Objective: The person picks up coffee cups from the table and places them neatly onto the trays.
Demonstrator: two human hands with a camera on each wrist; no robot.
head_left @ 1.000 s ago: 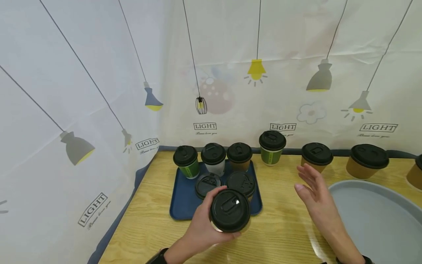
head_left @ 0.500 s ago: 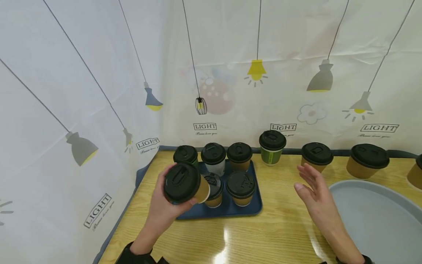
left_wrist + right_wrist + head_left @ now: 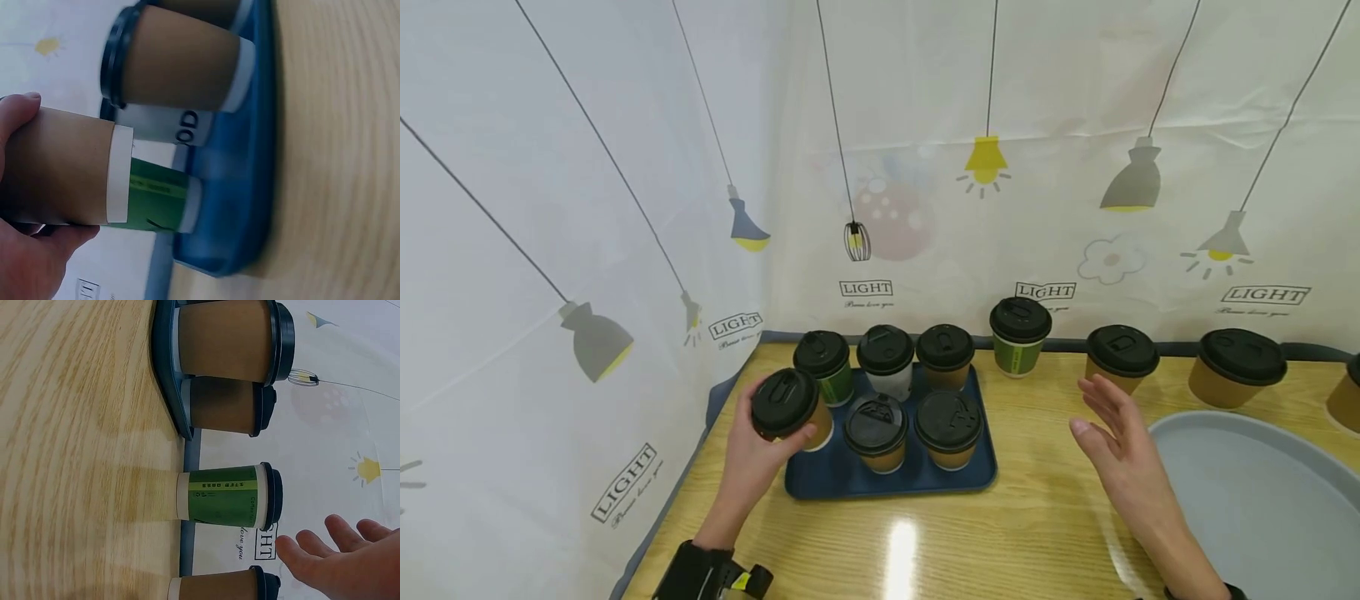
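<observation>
Wood-grain surface (image 3: 1015, 533); left hand (image 3: 751, 454) grips brown cup (image 3: 65, 165), right hand (image 3: 1123, 467) loosely spread, empty. Cup likely light, squeezable: gentle mid-wall hold suits.

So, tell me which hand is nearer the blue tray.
Left. The left hand holds a brown cup at the left end of the blue tray; the right hand hovers to its right.
</observation>
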